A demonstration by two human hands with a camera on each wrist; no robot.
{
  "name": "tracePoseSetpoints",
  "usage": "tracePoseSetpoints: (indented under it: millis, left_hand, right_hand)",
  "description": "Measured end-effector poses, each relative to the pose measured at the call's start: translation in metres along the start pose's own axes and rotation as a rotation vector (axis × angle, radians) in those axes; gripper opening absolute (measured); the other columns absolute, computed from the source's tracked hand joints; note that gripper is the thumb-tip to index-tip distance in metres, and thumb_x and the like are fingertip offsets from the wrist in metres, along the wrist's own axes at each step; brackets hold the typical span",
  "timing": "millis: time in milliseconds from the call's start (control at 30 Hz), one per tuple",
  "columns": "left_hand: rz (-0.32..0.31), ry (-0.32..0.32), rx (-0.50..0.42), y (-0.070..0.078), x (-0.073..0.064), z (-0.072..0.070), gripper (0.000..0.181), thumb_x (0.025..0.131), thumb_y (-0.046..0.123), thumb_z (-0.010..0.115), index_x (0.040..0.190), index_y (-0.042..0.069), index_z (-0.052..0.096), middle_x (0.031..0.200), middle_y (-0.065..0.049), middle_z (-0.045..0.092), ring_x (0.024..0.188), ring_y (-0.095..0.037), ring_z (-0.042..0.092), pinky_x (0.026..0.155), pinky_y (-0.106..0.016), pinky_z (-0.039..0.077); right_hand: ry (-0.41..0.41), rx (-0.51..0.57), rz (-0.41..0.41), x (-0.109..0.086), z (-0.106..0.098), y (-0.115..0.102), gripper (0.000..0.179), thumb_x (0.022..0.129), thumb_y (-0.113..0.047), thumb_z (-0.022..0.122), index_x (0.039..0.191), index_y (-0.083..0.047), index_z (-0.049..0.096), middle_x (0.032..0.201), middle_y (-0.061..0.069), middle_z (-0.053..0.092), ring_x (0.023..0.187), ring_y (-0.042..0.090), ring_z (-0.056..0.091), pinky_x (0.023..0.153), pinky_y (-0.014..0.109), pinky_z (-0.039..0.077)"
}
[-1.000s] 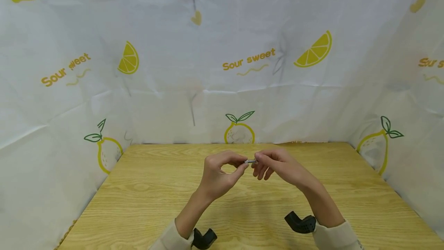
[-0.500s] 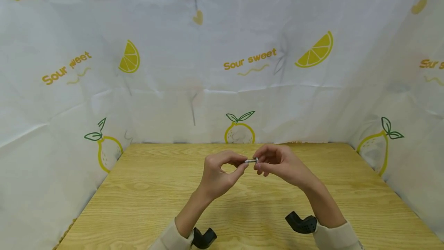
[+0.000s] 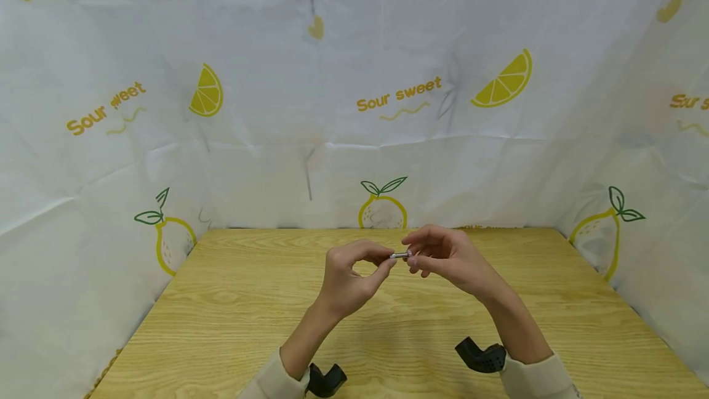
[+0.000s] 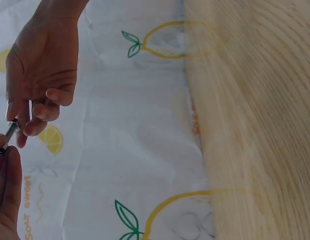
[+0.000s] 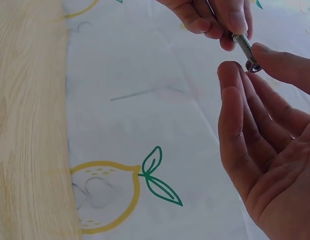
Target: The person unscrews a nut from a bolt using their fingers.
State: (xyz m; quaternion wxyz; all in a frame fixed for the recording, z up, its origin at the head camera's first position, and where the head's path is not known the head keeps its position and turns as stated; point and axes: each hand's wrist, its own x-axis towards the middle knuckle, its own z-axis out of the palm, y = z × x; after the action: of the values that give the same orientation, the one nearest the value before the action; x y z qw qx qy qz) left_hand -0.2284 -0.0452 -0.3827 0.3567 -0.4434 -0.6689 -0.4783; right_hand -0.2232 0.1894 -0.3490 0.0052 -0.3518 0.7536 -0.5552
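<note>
A small silver bolt (image 3: 400,255) with a threaded shank (image 5: 244,46) lies roughly level between both hands, above the table. My left hand (image 3: 349,279) pinches its left end between thumb and fingers, which hide that end. At the other end is a wider, ring-like piece (image 5: 253,66); whether it is a nut or the bolt's head I cannot tell. My right hand (image 3: 451,263) is around this end, thumb at it, index finger raised above, other fingers bent below. In the left wrist view the right hand (image 4: 42,65) hangs palm toward the camera, fingertips by the bolt (image 4: 11,131).
Below the hands is a light wood-grain table (image 3: 249,325). White cloth (image 3: 277,109) printed with lemons stands behind it and along both sides. Black wrist mounts sit at the left cuff (image 3: 327,380) and right cuff (image 3: 480,356).
Across the last second my right thumb has dropped to below the bolt's right end, and the index finger has lifted above it. My left hand has kept its pinch nearly still.
</note>
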Motion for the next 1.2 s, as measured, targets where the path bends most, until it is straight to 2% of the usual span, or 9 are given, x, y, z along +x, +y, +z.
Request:
tracePoseSetpoints:
  millis: [133,233,367,567,733,867,1033,1200]
  left_hand:
    - [-0.004,-0.001,-0.007,-0.0002,-0.0005,0.0001,0.013,0.086,-0.006,0.078,0.095,0.004,0.078,0.084,-0.008,0.078,0.071,-0.012,0.076,0.068,-0.016,0.062]
    - [-0.005,-0.006,-0.020,-0.0005,-0.0008,0.0008,0.013,0.086,-0.006,0.078,0.095,0.004,0.078,0.083,-0.008,0.078,0.070,-0.012,0.076,0.068,-0.016,0.062]
    - [-0.001,-0.011,-0.026,-0.0007,-0.0005,0.0020,0.014,0.086,-0.006,0.077,0.095,0.004,0.078,0.083,-0.008,0.078,0.071,-0.012,0.076,0.068,-0.016,0.062]
    - [0.003,-0.007,-0.024,-0.0001,0.0007,0.0028,0.014,0.086,-0.006,0.077,0.096,0.003,0.078,0.084,-0.009,0.078,0.071,-0.013,0.076,0.068,-0.016,0.062]
    - [0.009,-0.007,-0.022,0.0006,0.0014,0.0035,0.014,0.086,-0.006,0.077,0.096,0.003,0.078,0.084,-0.009,0.078,0.071,-0.012,0.076,0.068,-0.016,0.062]
    - [0.009,-0.010,-0.021,-0.0002,0.0011,0.0038,0.014,0.086,-0.006,0.077,0.096,0.004,0.078,0.083,-0.009,0.078,0.070,-0.012,0.075,0.068,-0.016,0.062]
    - [-0.003,-0.006,-0.018,-0.0006,0.0001,0.0023,0.014,0.086,-0.006,0.077,0.096,0.004,0.078,0.084,-0.009,0.078,0.071,-0.012,0.076,0.069,-0.017,0.062]
    - [-0.013,0.004,-0.031,0.0000,-0.0008,0.0008,0.014,0.086,-0.006,0.078,0.096,0.004,0.078,0.084,-0.009,0.078,0.071,-0.013,0.075,0.068,-0.018,0.062]
  right_hand:
    - [-0.030,-0.031,0.033,-0.0003,-0.0002,0.0002,0.018,0.099,-0.004,0.066,0.116,0.002,0.069,0.091,0.005,0.075,0.075,0.019,0.074,0.066,0.037,0.064]
    - [-0.048,-0.023,0.039,-0.0004,-0.0004,0.0009,0.017,0.099,-0.004,0.067,0.113,0.004,0.069,0.089,0.006,0.075,0.075,0.020,0.075,0.067,0.038,0.065]
    - [-0.038,0.010,0.040,-0.0013,-0.0013,0.0012,0.020,0.100,-0.005,0.066,0.117,0.005,0.068,0.092,0.002,0.075,0.078,0.016,0.075,0.068,0.037,0.065]
    - [-0.012,0.035,-0.010,-0.0022,-0.0031,0.0020,0.019,0.101,-0.001,0.063,0.117,0.008,0.066,0.098,0.001,0.075,0.081,0.016,0.075,0.068,0.036,0.064]
    - [-0.008,0.031,0.014,-0.0041,-0.0033,0.0018,0.022,0.098,-0.001,0.067,0.119,0.007,0.066,0.095,-0.002,0.074,0.077,0.013,0.073,0.067,0.036,0.064]
    - [-0.018,0.030,0.028,-0.0044,-0.0033,0.0013,0.022,0.098,-0.003,0.068,0.118,0.007,0.068,0.089,0.000,0.073,0.074,0.014,0.072,0.067,0.035,0.064]
    - [-0.012,0.031,-0.004,-0.0017,-0.0032,0.0005,0.021,0.101,-0.003,0.062,0.117,0.011,0.067,0.094,-0.003,0.073,0.076,0.022,0.072,0.068,0.036,0.064]
    - [0.001,0.012,0.004,-0.0008,-0.0025,-0.0008,0.020,0.100,-0.002,0.064,0.117,0.008,0.068,0.094,-0.004,0.073,0.076,0.018,0.073,0.067,0.035,0.064]
